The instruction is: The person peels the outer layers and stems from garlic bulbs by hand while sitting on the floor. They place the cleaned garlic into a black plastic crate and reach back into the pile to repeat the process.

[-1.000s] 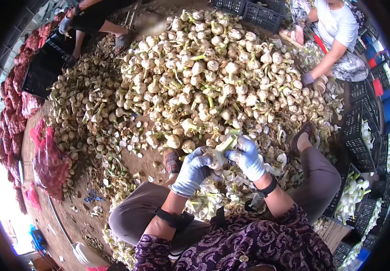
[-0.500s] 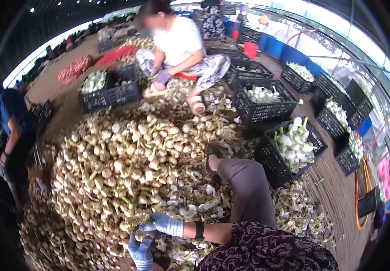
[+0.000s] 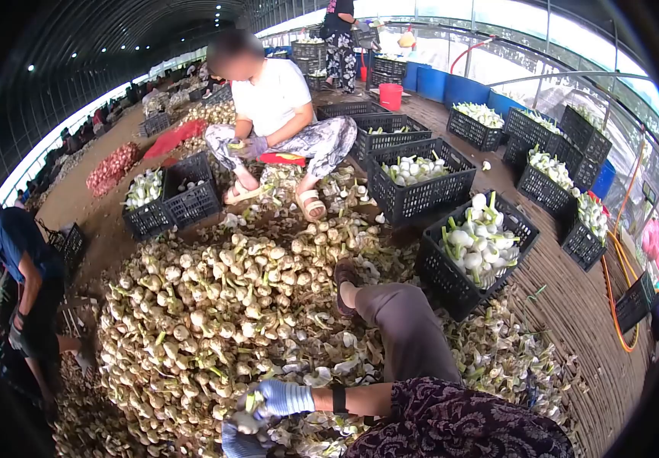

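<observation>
My right hand, in a blue-and-white glove with a dark band on the wrist, is at the lower middle. Its fingers are closed around a garlic bulb with a pale green stem. Just below, my left hand wears a similar glove and is curled close to the right one. What lies inside its fingers is hidden. Beyond both hands spreads a large heap of unpeeled garlic, with loose skins near my leg.
A black crate of peeled garlic stands right of my leg, another crate behind it. Across the heap sits a person in a white shirt. At left another person bends over. Blue barrels and a red bucket are farther back.
The view has shifted, and my hands appear slightly lower. A green-and-white stem now shows at my right fingers. The person opposite has raised their head and hands a little.
</observation>
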Tool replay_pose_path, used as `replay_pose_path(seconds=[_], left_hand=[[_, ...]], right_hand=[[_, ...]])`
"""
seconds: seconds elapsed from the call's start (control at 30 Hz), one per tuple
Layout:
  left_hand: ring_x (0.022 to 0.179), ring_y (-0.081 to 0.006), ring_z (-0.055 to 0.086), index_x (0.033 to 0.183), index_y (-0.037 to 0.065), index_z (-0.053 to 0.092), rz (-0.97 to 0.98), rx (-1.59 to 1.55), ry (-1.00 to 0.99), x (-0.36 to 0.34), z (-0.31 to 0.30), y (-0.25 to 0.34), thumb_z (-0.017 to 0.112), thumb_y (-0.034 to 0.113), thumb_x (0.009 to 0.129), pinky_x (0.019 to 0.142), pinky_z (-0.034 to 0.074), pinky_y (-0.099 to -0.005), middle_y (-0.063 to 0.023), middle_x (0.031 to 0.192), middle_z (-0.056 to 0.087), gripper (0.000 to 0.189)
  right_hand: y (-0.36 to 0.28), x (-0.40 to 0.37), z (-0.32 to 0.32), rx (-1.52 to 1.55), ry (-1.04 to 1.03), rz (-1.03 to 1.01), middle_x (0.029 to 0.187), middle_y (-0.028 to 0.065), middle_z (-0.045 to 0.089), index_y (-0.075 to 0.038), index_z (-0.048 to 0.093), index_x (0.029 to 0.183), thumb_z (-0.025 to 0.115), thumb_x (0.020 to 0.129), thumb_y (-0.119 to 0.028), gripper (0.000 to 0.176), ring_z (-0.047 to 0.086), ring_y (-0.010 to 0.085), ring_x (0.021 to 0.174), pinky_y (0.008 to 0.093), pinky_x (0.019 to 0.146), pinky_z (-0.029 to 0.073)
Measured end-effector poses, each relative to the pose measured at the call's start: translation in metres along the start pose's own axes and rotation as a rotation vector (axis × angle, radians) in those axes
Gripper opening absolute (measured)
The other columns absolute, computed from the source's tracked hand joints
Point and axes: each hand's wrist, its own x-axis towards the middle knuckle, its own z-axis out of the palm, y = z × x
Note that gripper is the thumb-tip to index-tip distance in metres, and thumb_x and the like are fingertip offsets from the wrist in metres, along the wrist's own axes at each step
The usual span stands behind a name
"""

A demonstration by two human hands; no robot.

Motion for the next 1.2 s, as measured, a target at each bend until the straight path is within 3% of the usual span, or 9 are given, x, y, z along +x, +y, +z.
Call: replay_pose_path(seconds=[0.03, 0.17, 0.57, 0.7, 0.77, 0.97, 1.1, 1.13, 1.2], left_hand=[[0.09, -0.0223, 0.053, 0.091, 0.002, 0.053, -0.028, -0.12, -0.139, -0.003, 0.0, 0.004, 0.045, 0.027, 0.083, 0.084, 0.041, -0.0358, -0.0076, 0.086, 0.054, 0.028], [0.106, -0.0273, 0.05, 0.12, -0.005, 0.045, 0.014, 0.294, 0.498, 0.008, -0.001, -0.007, 0.033, 0.029, 0.091, 0.096, 0.037, -0.0368, -0.0162, 0.112, 0.056, 0.046], [0.082, -0.0185, 0.055, 0.13, 0.0, 0.034, 0.488, 0.876, 0.268, 0.007, 0.013, -0.013, 0.065, 0.016, 0.078, 0.071, 0.048, -0.0264, -0.012, 0.103, 0.055, 0.063], [0.07, -0.0163, 0.054, 0.103, 0.0, 0.051, 0.174, 0.596, 0.336, -0.007, 0.025, 0.0, 0.057, 0.015, 0.083, 0.061, 0.047, -0.0237, -0.008, 0.09, 0.057, 0.026], [0.071, -0.0185, 0.055, 0.102, 0.001, 0.052, 0.242, 1.237, 0.356, 0.001, -0.012, -0.015, 0.047, 0.016, 0.089, 0.061, 0.048, -0.0282, -0.0083, 0.091, 0.058, 0.02], [0.085, -0.018, 0.055, 0.108, 0.001, 0.051, 0.069, 0.608, 0.431, -0.001, 0.028, 0.001, 0.043, 0.025, 0.091, 0.075, 0.046, -0.0324, -0.0098, 0.1, 0.058, 0.03], [0.094, -0.0176, 0.054, 0.112, 0.001, 0.049, -0.019, 0.167, 0.473, -0.006, 0.041, 0.009, 0.04, 0.031, 0.093, 0.084, 0.045, -0.0352, -0.0107, 0.106, 0.057, 0.037], [0.101, -0.0169, 0.055, 0.121, -0.001, 0.045, -0.104, -0.383, -0.29, 0.0, -0.002, 0.008, 0.056, 0.025, 0.087, 0.092, 0.041, -0.0275, -0.0149, 0.11, 0.058, 0.044], [0.089, -0.0149, 0.056, 0.116, -0.005, 0.047, 0.048, -0.138, -0.027, 0.023, -0.017, -0.002, 0.059, 0.018, 0.08, 0.081, 0.045, -0.0265, -0.0117, 0.101, 0.059, 0.044]], right_hand=[[0.0, 0.0, 0.002, -0.254, 0.034, -0.24, 0.094, 0.0096, 0.064, -0.007, 0.061, 0.105, 0.058, 0.074, -0.002, 0.032, 0.061, 0.024, 0.086, 0.0323, 0.076, 0.048], [0.004, 0.005, 0.007, -0.278, 0.035, -0.235, 0.105, 0.0107, 0.059, -0.007, 0.057, 0.109, 0.057, 0.071, -0.001, 0.038, 0.056, 0.0261, 0.096, 0.0349, 0.084, 0.045], [-0.006, -0.009, 0.007, 0.654, 0.209, 0.344, 0.06, 0.006, 0.059, 0.0, 0.064, 0.076, 0.053, 0.075, -0.001, 0.011, 0.053, 0.0151, 0.045, 0.0302, 0.037, 0.041], [-0.001, -0.003, 0.005, 0.148, 0.053, 0.185, 0.06, 0.0053, 0.059, 0.003, 0.062, 0.076, 0.056, 0.07, -0.005, 0.011, 0.058, 0.0136, 0.057, 0.0309, 0.049, 0.044], [-0.006, -0.006, 0.008, -0.223, 0.254, -0.073, 0.067, 0.011, 0.062, 0.002, 0.061, 0.083, 0.057, 0.067, -0.002, 0.017, 0.06, 0.0229, 0.062, 0.0351, 0.056, 0.047], [0.036, 0.015, 0.02, -0.352, 0.366, -0.095, 0.079, 0.0127, 0.064, -0.005, 0.061, 0.093, 0.057, 0.068, 0.002, 0.026, 0.061, 0.0258, 0.071, 0.0341, 0.064, 0.047], [0.031, 0.021, -0.011, 0.342, 0.12, 0.103, 0.084, 0.002, 0.059, -0.009, 0.053, 0.117, 0.061, 0.077, -0.001, 0.041, 0.053, 0.0128, 0.064, 0.0224, 0.061, 0.049], [0.036, 0.017, -0.014, 0.227, 0.194, 0.082, 0.091, 0.0041, 0.06, -0.008, 0.054, 0.116, 0.064, 0.077, -0.008, 0.04, 0.055, 0.0131, 0.074, 0.0244, 0.07, 0.048], [0.003, -0.001, -0.017, 0.226, 0.182, 0.169, 0.105, 0.0062, 0.06, -0.005, 0.056, 0.113, 0.069, 0.078, -0.023, 0.041, 0.058, 0.0134, 0.093, 0.0264, 0.085, 0.046]])
